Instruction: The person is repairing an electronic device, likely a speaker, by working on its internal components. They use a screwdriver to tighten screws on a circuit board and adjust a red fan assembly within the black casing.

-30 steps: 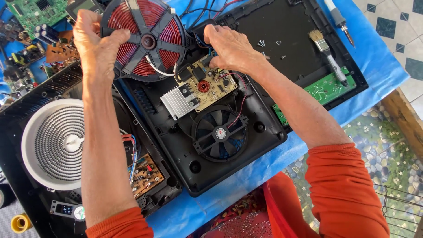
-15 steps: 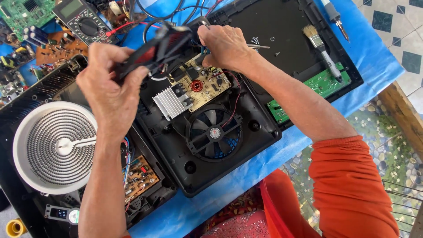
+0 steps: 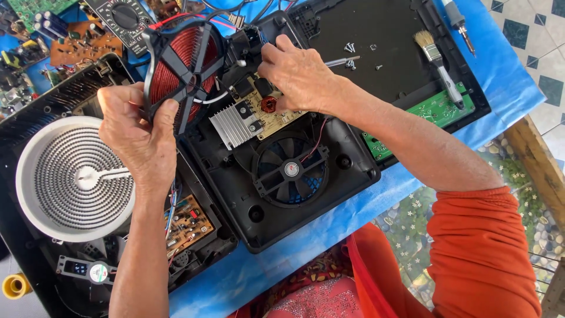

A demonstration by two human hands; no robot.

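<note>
Blue sheeting [image 3: 500, 76] covers the bench, on which an opened black cooker base [image 3: 294, 194] is laid. A red copper coil [image 3: 182, 73] is held tilted upright by the left hand [image 3: 141, 138], clasped on its black frame. The right hand [image 3: 300, 73] rests, fingers curled, on the circuit board [image 3: 259, 109] beside the fan [image 3: 291, 171]; any grasp cannot be told. Coil removal is judged under way; its wires must next be freed.

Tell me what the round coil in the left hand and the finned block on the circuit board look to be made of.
Round coil: reddish wire wound flat, likely enamelled copper, on a matt black frame that looks like plastic; the left hand grips its rim.
Finned block: bare silvery metal with parallel ribs, probably aluminium, dull sheen.
</note>
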